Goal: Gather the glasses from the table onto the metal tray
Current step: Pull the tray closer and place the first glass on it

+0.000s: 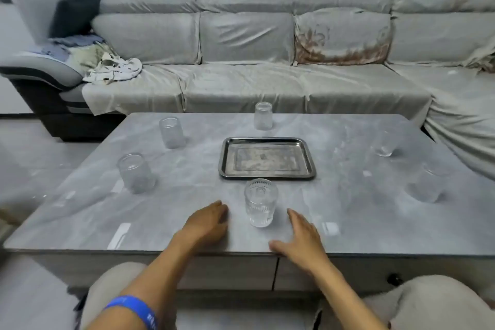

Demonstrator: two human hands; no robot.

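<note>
An empty metal tray (267, 158) lies in the middle of the grey marble table (187, 211). Several clear glasses stand around it. The nearest glass (260, 202) is just in front of the tray, between my hands. Others stand at the far side (263, 116), at the left back (172, 132), at the left (134, 173), at the right back (383, 143) and at the right (428, 185). My left hand (207, 222) rests on the table left of the nearest glass, fingers curled, holding nothing. My right hand (302, 238) lies flat to its right, fingers apart, not touching it.
A long grey sofa (241, 61) covered with sheets runs behind the table and bends round on the right. Crumpled clothes (112, 67) lie on its left end. The table's front edge with drawers (278, 270) is close to my knees.
</note>
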